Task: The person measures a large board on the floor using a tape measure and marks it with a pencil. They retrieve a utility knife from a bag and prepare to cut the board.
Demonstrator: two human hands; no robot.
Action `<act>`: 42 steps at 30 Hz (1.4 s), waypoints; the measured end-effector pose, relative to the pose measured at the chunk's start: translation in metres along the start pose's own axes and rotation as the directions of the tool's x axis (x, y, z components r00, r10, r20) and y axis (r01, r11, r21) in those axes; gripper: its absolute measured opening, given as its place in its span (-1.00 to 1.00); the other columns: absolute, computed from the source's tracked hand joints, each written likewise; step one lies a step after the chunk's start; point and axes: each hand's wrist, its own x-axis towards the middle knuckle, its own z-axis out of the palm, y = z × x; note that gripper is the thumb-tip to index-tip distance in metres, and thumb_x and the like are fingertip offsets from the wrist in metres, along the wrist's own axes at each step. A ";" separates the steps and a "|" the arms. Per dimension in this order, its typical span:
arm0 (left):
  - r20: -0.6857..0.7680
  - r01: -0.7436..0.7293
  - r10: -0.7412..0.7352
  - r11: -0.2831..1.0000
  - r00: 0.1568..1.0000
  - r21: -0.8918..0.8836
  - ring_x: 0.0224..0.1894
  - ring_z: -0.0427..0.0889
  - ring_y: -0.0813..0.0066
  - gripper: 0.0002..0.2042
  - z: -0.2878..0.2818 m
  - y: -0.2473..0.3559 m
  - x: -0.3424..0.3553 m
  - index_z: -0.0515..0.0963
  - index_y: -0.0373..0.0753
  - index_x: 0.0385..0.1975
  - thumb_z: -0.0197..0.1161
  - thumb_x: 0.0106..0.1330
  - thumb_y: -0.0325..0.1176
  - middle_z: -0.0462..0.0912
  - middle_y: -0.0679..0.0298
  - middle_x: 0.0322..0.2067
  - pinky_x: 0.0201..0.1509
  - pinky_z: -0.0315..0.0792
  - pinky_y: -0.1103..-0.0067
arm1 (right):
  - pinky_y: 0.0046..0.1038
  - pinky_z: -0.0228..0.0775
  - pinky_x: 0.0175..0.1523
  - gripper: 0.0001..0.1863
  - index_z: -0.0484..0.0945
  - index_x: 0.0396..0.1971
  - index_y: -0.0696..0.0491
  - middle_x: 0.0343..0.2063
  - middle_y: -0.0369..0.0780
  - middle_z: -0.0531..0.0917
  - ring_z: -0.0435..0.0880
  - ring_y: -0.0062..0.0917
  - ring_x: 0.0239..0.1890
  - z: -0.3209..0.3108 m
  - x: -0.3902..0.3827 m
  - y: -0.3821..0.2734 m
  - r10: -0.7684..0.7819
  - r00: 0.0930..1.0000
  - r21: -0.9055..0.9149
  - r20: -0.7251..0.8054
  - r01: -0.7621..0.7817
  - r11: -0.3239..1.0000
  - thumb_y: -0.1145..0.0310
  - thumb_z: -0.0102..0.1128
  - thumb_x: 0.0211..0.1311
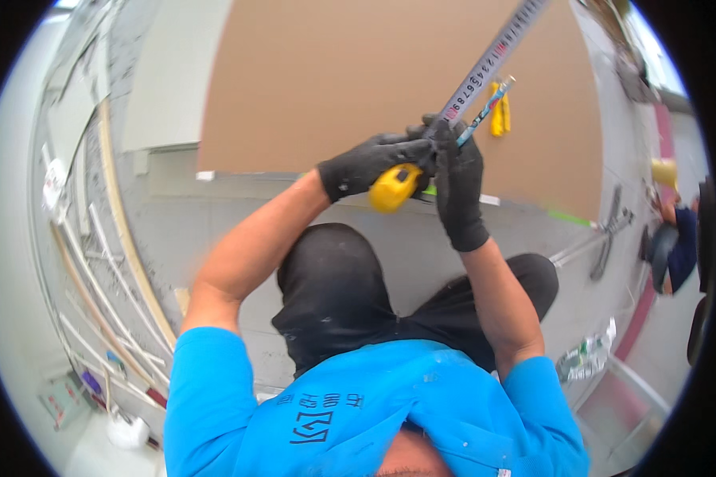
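A yellow tape measure [395, 188] is gripped in my left hand [362, 167], which wears a black glove. Its silver blade [497, 56] runs out up and to the right over a large brown board [334, 79]. My right hand [461, 191], gloved too, is closed around a light-blue patterned pencil [488, 110], beside the blade near the board's near edge. Fingers of both hands meet at the tape's mouth, and the exact grip there is hidden. On the board, just right of the pencil, lies a yellow tool [501, 111], perhaps a utility knife.
Pale boards [167, 87] lie under and left of the brown one. Long thin strips [111, 183] lean along the left side. At the right are a dark metal tool [610, 226], a crumpled silver-green bag [587, 356] and another person [676, 246]. My knees are close to the board.
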 end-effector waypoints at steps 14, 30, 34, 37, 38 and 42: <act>-0.984 -0.514 0.175 0.844 -0.001 0.151 -0.22 0.64 0.36 -0.56 -0.256 -0.088 -0.218 0.44 -0.15 0.11 0.27 0.34 -0.06 0.63 0.19 -0.15 -0.17 0.52 0.51 | -0.55 0.42 -0.42 -0.55 0.52 -0.42 0.14 -0.67 -0.32 0.50 0.53 -0.62 -0.63 -0.165 0.031 -0.049 0.766 0.533 -0.800 0.359 -0.246 0.547 0.00 0.10 0.42; -0.967 -0.555 0.168 0.831 0.193 0.034 -0.34 0.69 0.38 -0.80 -0.368 -0.089 -0.206 0.61 -0.27 -0.18 0.31 0.29 -0.33 0.69 0.22 -0.36 -0.24 0.56 0.48 | -0.45 0.40 -0.49 -0.68 0.61 -0.45 0.15 -0.69 -0.27 0.57 0.57 -0.59 -0.65 -0.407 0.021 0.001 0.569 0.822 -0.936 0.024 -0.181 0.301 0.19 0.17 0.34; -0.914 -0.386 0.384 0.869 0.131 0.310 -0.38 0.65 0.51 -0.79 -0.341 -0.083 -0.197 0.63 -0.23 -0.18 0.40 0.21 -0.38 0.69 0.27 -0.37 -0.34 0.55 0.59 | -0.29 0.40 -0.45 -0.69 0.59 -0.46 0.09 -0.70 -0.15 0.58 0.58 -0.34 -0.65 -0.412 0.021 -0.004 0.485 0.869 -0.994 0.094 0.106 0.003 0.15 0.16 0.35; -0.842 0.047 0.504 0.852 0.192 0.521 -0.33 0.56 0.64 -0.80 -0.314 -0.068 -0.199 0.69 -0.28 -0.18 0.36 0.30 -0.31 0.68 0.38 -0.33 -0.24 0.45 0.63 | -0.29 0.46 -0.35 -0.74 0.61 -0.33 0.05 -0.60 -0.15 0.63 0.65 -0.30 -0.57 -0.428 0.018 0.000 0.423 0.902 -0.994 0.085 0.108 -0.031 0.16 0.12 0.38; -0.840 0.097 0.511 0.841 0.184 0.533 -0.32 0.55 0.64 -0.79 -0.308 -0.065 -0.196 0.68 -0.29 -0.19 0.36 0.30 -0.29 0.68 0.39 -0.35 -0.23 0.45 0.62 | -0.28 0.47 -0.32 -0.74 0.61 -0.31 0.05 -0.57 -0.14 0.64 0.66 -0.28 -0.51 -0.423 0.019 0.003 0.416 0.906 -0.993 0.074 0.106 -0.053 0.16 0.12 0.38; -0.839 0.160 0.530 0.824 0.119 0.543 -0.32 0.56 0.63 -0.80 -0.312 -0.062 -0.196 0.67 -0.30 -0.26 0.39 0.29 -0.29 0.66 0.39 -0.38 -0.21 0.44 0.63 | -0.25 0.48 -0.21 -0.76 0.61 -0.25 0.04 -0.45 -0.11 0.66 0.68 -0.22 -0.35 -0.426 0.019 0.019 0.371 0.902 -0.932 0.222 0.308 -0.190 0.18 0.12 0.36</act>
